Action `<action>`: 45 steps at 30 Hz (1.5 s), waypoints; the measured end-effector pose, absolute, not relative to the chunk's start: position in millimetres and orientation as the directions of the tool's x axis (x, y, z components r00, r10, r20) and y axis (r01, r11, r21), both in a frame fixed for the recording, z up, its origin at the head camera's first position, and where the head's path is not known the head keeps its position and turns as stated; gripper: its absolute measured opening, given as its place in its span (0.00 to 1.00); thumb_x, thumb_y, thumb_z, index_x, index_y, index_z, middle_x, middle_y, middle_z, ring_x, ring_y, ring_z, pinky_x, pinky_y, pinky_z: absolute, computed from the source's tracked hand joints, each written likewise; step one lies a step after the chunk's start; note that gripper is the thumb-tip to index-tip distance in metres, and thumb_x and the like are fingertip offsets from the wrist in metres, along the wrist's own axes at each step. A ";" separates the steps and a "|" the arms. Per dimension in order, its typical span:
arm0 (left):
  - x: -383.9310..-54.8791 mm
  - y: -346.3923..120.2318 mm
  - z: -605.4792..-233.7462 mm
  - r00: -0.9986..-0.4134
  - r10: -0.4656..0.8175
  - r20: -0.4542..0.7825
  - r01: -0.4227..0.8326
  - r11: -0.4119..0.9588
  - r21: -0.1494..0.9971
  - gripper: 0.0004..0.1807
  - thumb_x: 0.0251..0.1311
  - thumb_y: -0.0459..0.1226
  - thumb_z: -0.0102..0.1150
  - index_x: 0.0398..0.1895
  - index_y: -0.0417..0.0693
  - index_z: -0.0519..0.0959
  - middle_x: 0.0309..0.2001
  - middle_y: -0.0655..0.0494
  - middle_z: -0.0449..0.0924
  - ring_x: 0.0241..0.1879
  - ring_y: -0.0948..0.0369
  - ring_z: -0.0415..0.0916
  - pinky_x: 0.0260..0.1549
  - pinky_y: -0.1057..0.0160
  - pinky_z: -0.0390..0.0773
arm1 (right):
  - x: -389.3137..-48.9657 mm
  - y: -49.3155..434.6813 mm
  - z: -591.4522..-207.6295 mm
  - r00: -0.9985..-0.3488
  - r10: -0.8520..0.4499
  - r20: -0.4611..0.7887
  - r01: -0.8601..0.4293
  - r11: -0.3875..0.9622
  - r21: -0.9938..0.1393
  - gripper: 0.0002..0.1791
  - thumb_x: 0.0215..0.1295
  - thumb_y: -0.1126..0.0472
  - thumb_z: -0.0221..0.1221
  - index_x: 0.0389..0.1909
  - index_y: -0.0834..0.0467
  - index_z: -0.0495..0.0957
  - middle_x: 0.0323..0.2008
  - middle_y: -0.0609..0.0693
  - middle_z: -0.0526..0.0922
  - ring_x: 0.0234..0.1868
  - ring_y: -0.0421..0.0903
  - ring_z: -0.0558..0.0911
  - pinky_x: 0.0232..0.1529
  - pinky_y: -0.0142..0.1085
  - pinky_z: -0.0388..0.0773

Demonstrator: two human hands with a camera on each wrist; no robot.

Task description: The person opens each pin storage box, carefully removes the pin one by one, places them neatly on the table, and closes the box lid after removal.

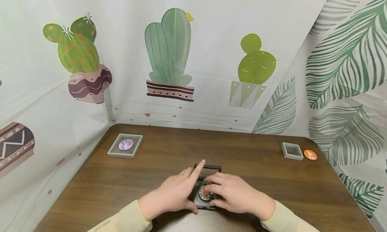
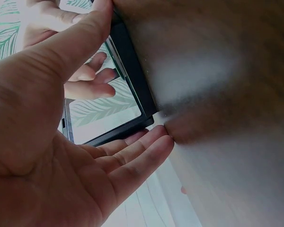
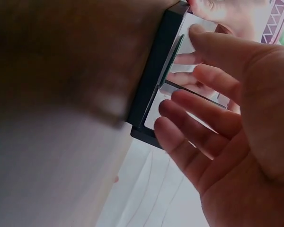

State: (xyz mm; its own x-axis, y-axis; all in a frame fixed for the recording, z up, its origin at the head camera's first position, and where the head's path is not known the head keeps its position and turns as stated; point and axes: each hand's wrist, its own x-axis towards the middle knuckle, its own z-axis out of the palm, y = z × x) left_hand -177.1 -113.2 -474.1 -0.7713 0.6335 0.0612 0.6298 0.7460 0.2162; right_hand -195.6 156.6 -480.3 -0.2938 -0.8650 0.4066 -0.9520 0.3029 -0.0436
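Observation:
A black square display case (image 1: pixel 207 207) with clear panels stands opened on the table, its hinged lid (image 1: pixel 213 166) raised at the far side. Inside lies a round badge (image 1: pixel 205 196) in green, red and white. My left hand (image 1: pixel 175 192) grips the case's left side, thumb at the near corner and fingers stretched toward the lid; the left wrist view shows fingertips (image 2: pixel 156 137) behind the case's edge. Over the badge hovers my right hand (image 1: pixel 239 195), fingers loosely bent. In the right wrist view those fingers (image 3: pixel 173 135) are spread beside the case, and whether they touch the badge is unclear.
At the back left, a grey square frame (image 1: pixel 112 154) holds a purple-and-white round badge (image 1: pixel 125 144). A smaller grey frame (image 1: pixel 293 157) sits at the back right, next to an orange round badge (image 1: pixel 310 154). Printed cloth (image 1: pixel 211 57) hangs around the wooden table (image 1: pixel 242 151).

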 end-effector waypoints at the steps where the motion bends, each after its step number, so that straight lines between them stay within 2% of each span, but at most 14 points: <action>1: -177.3 -113.2 -474.8 -0.771 0.634 0.064 0.631 0.745 0.215 0.88 0.40 0.65 0.90 0.94 0.50 0.36 0.67 0.36 0.78 0.63 0.45 0.83 0.44 0.51 0.89 | -195.1 156.7 -480.6 -0.297 -0.868 0.397 -0.951 0.307 -0.042 0.22 0.63 0.50 0.81 0.55 0.49 0.88 0.61 0.48 0.87 0.59 0.45 0.86 0.58 0.40 0.86; 9: -176.6 -112.9 -475.0 -0.768 0.636 0.071 0.635 0.744 0.206 0.88 0.40 0.65 0.90 0.94 0.50 0.35 0.67 0.35 0.77 0.63 0.44 0.83 0.45 0.51 0.89 | -193.5 156.7 -482.5 -0.300 -0.878 0.373 -0.949 0.316 -0.020 0.21 0.60 0.52 0.82 0.52 0.49 0.88 0.60 0.48 0.87 0.59 0.46 0.86 0.59 0.41 0.86; 17: -176.1 -113.1 -473.9 -0.769 0.635 0.065 0.633 0.745 0.210 0.88 0.41 0.64 0.90 0.94 0.50 0.35 0.67 0.35 0.77 0.64 0.45 0.82 0.44 0.51 0.89 | -193.3 155.4 -483.9 -0.311 -0.886 0.345 -0.944 0.330 -0.006 0.19 0.64 0.51 0.80 0.53 0.49 0.88 0.60 0.48 0.86 0.58 0.46 0.86 0.59 0.42 0.86; 23: -176.4 -113.0 -473.5 -0.773 0.632 0.058 0.628 0.749 0.212 0.88 0.41 0.65 0.90 0.94 0.51 0.35 0.70 0.33 0.76 0.66 0.43 0.81 0.45 0.50 0.90 | -192.7 155.3 -483.1 -0.293 -0.892 0.345 -0.948 0.319 0.019 0.21 0.65 0.52 0.80 0.57 0.50 0.89 0.62 0.48 0.86 0.61 0.47 0.85 0.61 0.42 0.85; 30: -176.7 -112.4 -473.7 -0.772 0.633 0.057 0.629 0.749 0.209 0.87 0.41 0.65 0.89 0.93 0.48 0.38 0.68 0.36 0.77 0.65 0.44 0.82 0.44 0.51 0.90 | -193.7 155.3 -484.0 -0.271 -0.896 0.352 -0.954 0.298 0.022 0.22 0.67 0.53 0.78 0.60 0.49 0.89 0.64 0.46 0.87 0.59 0.43 0.84 0.60 0.38 0.84; 45: -176.6 -112.4 -473.2 -0.772 0.634 0.052 0.628 0.748 0.215 0.87 0.41 0.65 0.90 0.93 0.48 0.38 0.68 0.35 0.77 0.65 0.44 0.82 0.44 0.52 0.90 | -191.8 154.3 -482.7 -0.273 -0.902 0.333 -0.950 0.308 0.056 0.20 0.66 0.51 0.79 0.57 0.47 0.90 0.61 0.45 0.88 0.56 0.43 0.83 0.57 0.36 0.84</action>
